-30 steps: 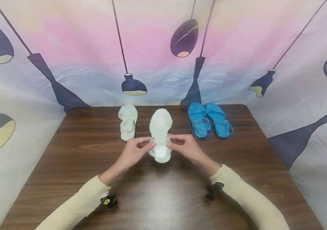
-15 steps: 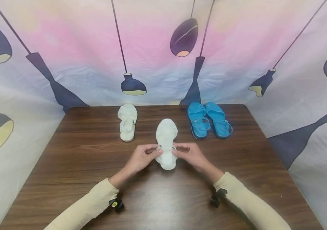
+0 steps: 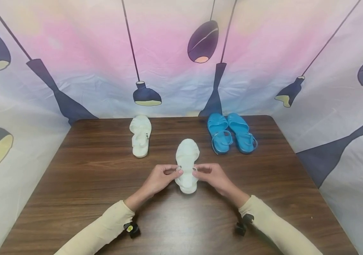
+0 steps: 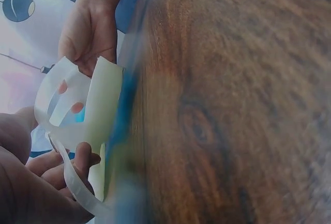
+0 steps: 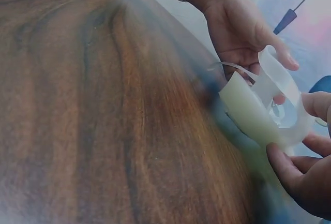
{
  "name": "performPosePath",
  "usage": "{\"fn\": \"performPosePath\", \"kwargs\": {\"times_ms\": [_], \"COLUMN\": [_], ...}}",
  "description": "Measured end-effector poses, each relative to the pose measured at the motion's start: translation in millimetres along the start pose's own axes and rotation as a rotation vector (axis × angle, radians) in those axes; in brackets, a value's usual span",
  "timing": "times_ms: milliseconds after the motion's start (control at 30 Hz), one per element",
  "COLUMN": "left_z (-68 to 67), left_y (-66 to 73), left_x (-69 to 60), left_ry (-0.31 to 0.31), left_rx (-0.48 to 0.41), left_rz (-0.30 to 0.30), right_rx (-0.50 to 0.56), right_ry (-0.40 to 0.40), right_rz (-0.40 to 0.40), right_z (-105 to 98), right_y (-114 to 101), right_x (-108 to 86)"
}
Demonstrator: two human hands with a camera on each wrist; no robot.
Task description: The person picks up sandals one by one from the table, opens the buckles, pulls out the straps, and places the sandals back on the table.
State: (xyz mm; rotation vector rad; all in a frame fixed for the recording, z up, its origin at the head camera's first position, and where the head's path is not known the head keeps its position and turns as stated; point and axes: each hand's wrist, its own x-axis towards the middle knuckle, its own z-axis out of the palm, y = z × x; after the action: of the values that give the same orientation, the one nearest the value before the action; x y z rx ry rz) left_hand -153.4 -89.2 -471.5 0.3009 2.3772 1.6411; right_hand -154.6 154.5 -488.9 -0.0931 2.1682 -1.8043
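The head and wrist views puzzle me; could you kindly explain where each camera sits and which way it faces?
Head: on the head, facing forward and down at the table; left hand, right hand and sleeves show.
Left wrist: worn there, facing the left hand and held sandal; right hand beyond.
Right wrist: worn there, facing the right hand and held sandal; left hand beyond.
Both wrist views share the held sandal.
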Motion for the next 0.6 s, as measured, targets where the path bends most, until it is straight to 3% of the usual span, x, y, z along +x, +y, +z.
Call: {"fn": "performPosePath", "kwargs": {"times_ms": [267, 467, 600], "left_z": [0.3, -4.8, -6.8], "left_y": [-2.0, -2.5, -3.2], "left_x": [0.6, -0.3, -1.6], "left_ry": [-0.04, -0.109, -0.159], "left_rx": [-0.043, -0.047, -0.049], "left_rz": [-0.073, -0.059, -0.026], "right_rx": [-0.029, -0.232, -0.423], "right_ry": [0.048, 0.115, 0.065], "right_rz": [0.017, -0.158, -0.258], "right_z": [0, -5, -5], "right_y": [4, -11, -27], "right_x": [0.8, 5.9, 11.3]}}
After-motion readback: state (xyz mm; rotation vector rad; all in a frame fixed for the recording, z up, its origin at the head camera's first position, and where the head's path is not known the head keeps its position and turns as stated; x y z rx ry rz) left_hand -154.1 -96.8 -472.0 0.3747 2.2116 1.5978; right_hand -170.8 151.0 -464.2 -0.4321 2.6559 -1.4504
